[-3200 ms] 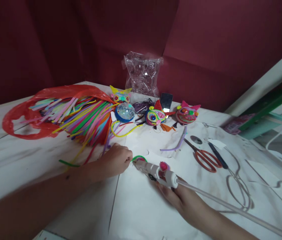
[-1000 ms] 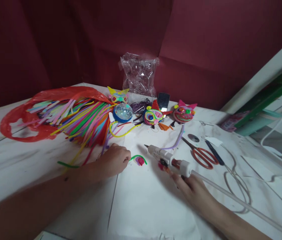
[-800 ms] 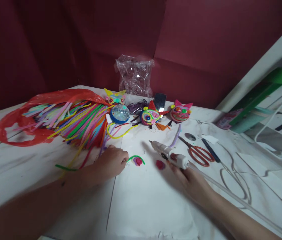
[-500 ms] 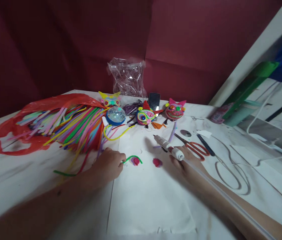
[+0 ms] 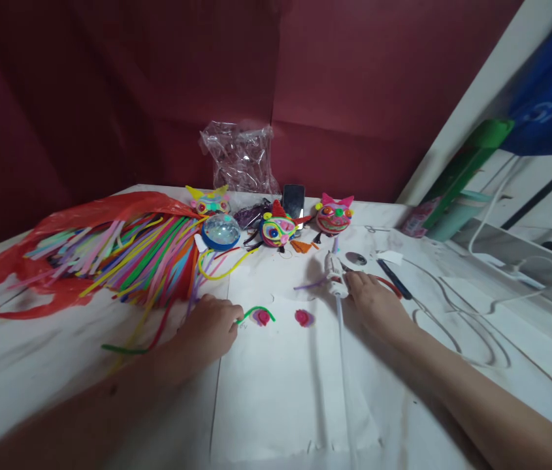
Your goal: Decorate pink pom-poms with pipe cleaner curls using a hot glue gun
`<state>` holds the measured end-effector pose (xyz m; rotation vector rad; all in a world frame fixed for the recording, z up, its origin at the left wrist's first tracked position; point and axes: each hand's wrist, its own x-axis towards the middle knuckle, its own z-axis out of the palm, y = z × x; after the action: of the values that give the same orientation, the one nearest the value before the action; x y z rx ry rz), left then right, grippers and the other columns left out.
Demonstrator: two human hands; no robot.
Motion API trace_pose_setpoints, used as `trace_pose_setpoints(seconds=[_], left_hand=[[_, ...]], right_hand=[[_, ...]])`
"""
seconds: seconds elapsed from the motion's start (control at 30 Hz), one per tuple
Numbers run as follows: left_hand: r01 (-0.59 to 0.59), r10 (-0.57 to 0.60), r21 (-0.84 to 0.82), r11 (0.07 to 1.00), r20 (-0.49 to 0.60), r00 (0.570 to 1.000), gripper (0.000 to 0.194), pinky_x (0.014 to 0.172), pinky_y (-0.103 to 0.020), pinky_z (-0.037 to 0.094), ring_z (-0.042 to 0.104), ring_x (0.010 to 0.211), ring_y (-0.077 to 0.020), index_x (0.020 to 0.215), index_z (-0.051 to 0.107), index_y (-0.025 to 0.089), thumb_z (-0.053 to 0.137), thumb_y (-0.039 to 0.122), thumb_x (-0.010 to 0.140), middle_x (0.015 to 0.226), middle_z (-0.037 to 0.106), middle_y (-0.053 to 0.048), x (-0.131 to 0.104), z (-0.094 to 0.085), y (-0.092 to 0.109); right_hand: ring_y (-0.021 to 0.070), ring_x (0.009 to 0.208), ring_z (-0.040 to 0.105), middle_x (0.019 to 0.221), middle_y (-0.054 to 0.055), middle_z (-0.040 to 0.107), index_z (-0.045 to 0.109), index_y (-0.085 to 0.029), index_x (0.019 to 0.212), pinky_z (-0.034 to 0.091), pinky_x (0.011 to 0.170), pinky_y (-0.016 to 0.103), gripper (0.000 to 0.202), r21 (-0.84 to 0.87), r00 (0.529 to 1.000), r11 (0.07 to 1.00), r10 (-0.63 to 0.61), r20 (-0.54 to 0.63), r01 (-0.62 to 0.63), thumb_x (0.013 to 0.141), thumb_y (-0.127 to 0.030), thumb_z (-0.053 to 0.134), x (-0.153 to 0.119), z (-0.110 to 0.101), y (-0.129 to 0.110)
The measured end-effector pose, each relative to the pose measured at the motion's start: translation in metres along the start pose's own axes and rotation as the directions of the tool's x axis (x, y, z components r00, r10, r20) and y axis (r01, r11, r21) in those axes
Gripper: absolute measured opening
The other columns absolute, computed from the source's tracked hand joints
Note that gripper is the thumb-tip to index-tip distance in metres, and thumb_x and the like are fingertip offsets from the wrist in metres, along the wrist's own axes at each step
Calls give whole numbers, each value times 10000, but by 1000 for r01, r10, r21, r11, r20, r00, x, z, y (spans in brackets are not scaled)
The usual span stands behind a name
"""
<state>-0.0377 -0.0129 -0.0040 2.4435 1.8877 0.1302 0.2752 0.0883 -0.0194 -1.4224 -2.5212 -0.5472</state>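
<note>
My left hand (image 5: 215, 324) is closed with its fingertips pinching one end of a green pipe cleaner (image 5: 257, 309). The pipe cleaner's free end curves over a pink and purple oval piece (image 5: 262, 318) on white paper. A second such piece (image 5: 304, 318) lies to its right. At the right, my right hand (image 5: 373, 300) has its fingers curled at the side of a white hot glue gun (image 5: 335, 277), whose handle is hidden by the hand. The gun points away from me, a long glue stick (image 5: 347, 372) trailing back. Red-handled scissors (image 5: 389, 283) are partly covered by this hand.
Colourful pipe cleaners (image 5: 143, 254) spill from a red plastic bag (image 5: 123, 201) at left. Decorated balls (image 5: 278, 228), a blue-rimmed clear dome (image 5: 221, 233) and a phone (image 5: 294, 199) stand at the back. A dark-handled tool (image 5: 394, 279) and cables lie at right.
My right hand and the glue gun have shifted; the gun has turned from pointing left to pointing away from me. My left hand keeps the green pipe cleaner almost in place. The view has shifted slightly.
</note>
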Motion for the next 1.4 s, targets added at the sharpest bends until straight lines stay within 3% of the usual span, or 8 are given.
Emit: trace_pose_setpoints(seconds=[0.23,0.37,0.47,0.63,0.77,0.9,1.13,1.4], left_hand=[[-14,13,12,1000,24,1000,188,693,-312,347,613,746,-202,718,637,186,484,79,739,745,695,-44,0,-1,0],[-9,8,43,999,36,999,173,674,-311,342,608,732,-207,688,627,187,492,87,728,708,681,-43,-1,-2,1],[-2,-1,56,998,42,999,180,677,-313,348,614,734,-209,687,633,185,486,85,715,713,685,-46,-2,-3,1],[12,-13,23,1000,53,998,222,722,-322,371,637,787,-213,754,671,192,487,78,705,772,715,-51,-3,-3,2],[6,-11,65,998,75,997,228,704,-333,370,644,781,-225,763,672,189,486,74,695,775,712,-60,-3,-6,3],[-18,8,98,995,105,994,237,695,-344,379,649,791,-241,799,667,180,479,72,702,774,701,-71,-5,-11,6],[-28,14,101,995,134,991,343,774,-382,408,658,871,-267,942,672,158,474,41,686,873,722,-97,-5,-7,5],[22,-38,107,994,144,989,349,767,-367,424,666,855,-263,970,691,172,472,62,723,880,735,-96,-3,-7,6]], right_hand=[[268,917,578,986,128,640,579,-140,961,436,752,325,186,72,995,997,36,90,-43,795,-74,529,5,15,16],[274,931,578,938,117,670,614,-148,896,439,788,347,174,100,989,995,-8,145,-6,738,-95,563,6,12,20],[289,917,576,966,125,683,641,-146,944,443,782,378,220,104,996,993,-64,64,57,735,-116,579,5,1,15],[255,881,566,965,136,673,655,-140,986,447,764,381,207,317,944,896,-255,-210,312,878,-151,478,3,-21,-29],[238,913,542,978,126,646,639,-140,1073,440,789,370,226,468,869,736,-458,-190,490,919,-167,475,3,-24,-80],[252,979,505,1085,146,612,566,-134,1239,432,827,387,341,465,858,731,-491,-148,499,906,-138,496,9,-18,-109],[260,1035,479,1184,151,584,553,-140,1279,417,860,398,387,481,869,747,-490,-68,459,902,-113,469,14,-12,-118],[282,1075,462,1252,153,546,500,-187,1351,381,875,436,419,497,884,772,-467,20,396,953,-313,459,15,-19,-127]])
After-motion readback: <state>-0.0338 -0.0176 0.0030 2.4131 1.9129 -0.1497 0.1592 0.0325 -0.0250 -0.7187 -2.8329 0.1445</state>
